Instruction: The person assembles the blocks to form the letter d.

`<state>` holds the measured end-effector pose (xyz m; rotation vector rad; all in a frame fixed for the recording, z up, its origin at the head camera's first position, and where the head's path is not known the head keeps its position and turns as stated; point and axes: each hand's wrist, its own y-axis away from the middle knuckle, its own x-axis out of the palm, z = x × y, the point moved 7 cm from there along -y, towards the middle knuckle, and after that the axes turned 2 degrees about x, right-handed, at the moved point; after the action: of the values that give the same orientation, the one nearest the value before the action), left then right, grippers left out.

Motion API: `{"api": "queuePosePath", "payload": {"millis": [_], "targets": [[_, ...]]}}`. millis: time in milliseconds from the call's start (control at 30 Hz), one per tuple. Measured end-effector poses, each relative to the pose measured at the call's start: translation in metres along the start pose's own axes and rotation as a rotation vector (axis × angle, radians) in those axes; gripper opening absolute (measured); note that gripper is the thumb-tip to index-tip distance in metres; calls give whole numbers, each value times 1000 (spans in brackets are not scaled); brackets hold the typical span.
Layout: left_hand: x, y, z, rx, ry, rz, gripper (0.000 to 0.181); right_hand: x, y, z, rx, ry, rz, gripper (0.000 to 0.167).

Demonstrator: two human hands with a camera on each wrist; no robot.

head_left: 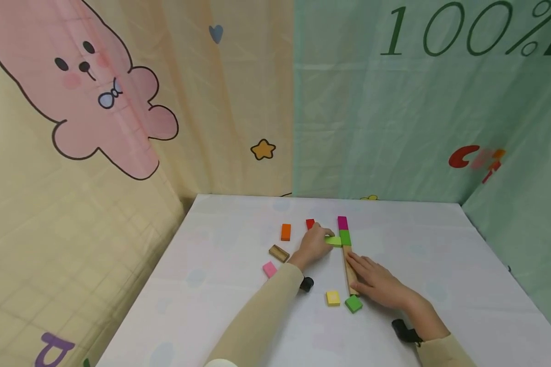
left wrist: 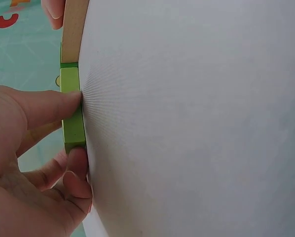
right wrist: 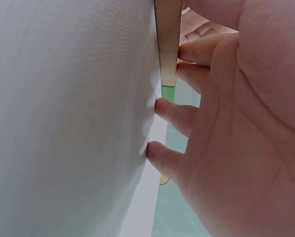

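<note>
1 light-green rectangular block (head_left: 334,242) pinched by left hand (head_left: 313,245), end touching or just beside green rectangular block (head_left: 345,237); right hand (head_left: 380,283), fingers extended, touches long tan wooden strip (head_left: 349,271). Excess sideways push could knock green block askew.

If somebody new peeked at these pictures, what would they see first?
Probably the big pink bear printed on the cloth backdrop at the head view's upper left, then the large 100% at upper right. Next, on the white table, the left hand pinches a light-green block beside a line of blocks, while the right hand touches the line's wooden part.
</note>
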<state>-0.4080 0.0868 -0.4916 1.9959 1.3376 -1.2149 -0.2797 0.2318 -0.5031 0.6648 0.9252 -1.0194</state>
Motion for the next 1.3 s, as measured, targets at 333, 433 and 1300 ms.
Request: {"api": "queuePosePath", "payload": {"millis": [333,433,1300], "targets": [[2,-1,3,16,-7,-17,33,-4,2,5,-23,1,-22,74],[-1,0,3,18,3,-4,38,-3,2,4,-20,-2,-16,74],[-65,-1,29,55,179,-5,40,1,2,1,1,-23,9,75]]}}
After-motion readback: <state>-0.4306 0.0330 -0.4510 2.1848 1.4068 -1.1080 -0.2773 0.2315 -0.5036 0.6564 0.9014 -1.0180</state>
